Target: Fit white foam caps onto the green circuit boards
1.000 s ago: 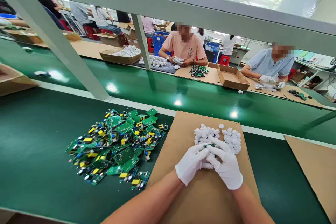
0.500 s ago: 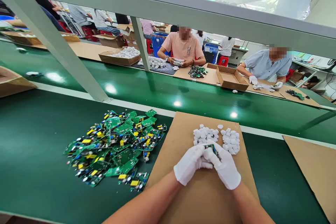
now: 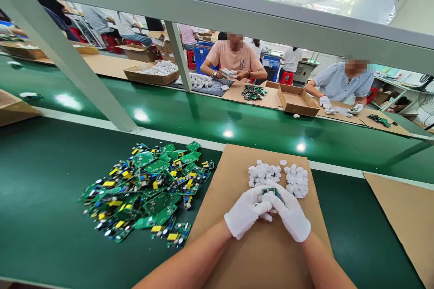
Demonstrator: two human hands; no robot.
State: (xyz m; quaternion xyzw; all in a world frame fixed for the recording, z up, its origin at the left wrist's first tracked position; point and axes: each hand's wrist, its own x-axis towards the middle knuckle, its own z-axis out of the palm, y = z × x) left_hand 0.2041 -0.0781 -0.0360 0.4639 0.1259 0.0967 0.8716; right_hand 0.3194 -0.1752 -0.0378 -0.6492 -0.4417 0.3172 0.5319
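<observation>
My left hand (image 3: 243, 213) and my right hand (image 3: 292, 216), both in white gloves, are closed together around a small green circuit board (image 3: 270, 191). Gloved fingers and thumbs cover most of the board; only its upper part shows. Just beyond my fingers, two clusters of small white lumps, the left cluster (image 3: 263, 173) and the right cluster (image 3: 297, 181), rest on a brown cardboard sheet (image 3: 261, 257). A single white piece (image 3: 283, 162) lies between them at the back. To the left spreads a large heap of circuit boards (image 3: 154, 189) with yellow and blue components.
A green conveyor belt (image 3: 203, 117) runs across beyond my bench, carrying a few white-topped items. A slanted metal post (image 3: 81, 63) and a crossbar (image 3: 217, 11) stand ahead. Across the belt, two co-workers sit near an open carton (image 3: 298, 101). Another cardboard sheet (image 3: 407, 216) lies right.
My left thumb has curled inward beside the circuit board, which both hands keep holding. Items on the belt have shifted left. The co-worker in pink has moved their hands slightly.
</observation>
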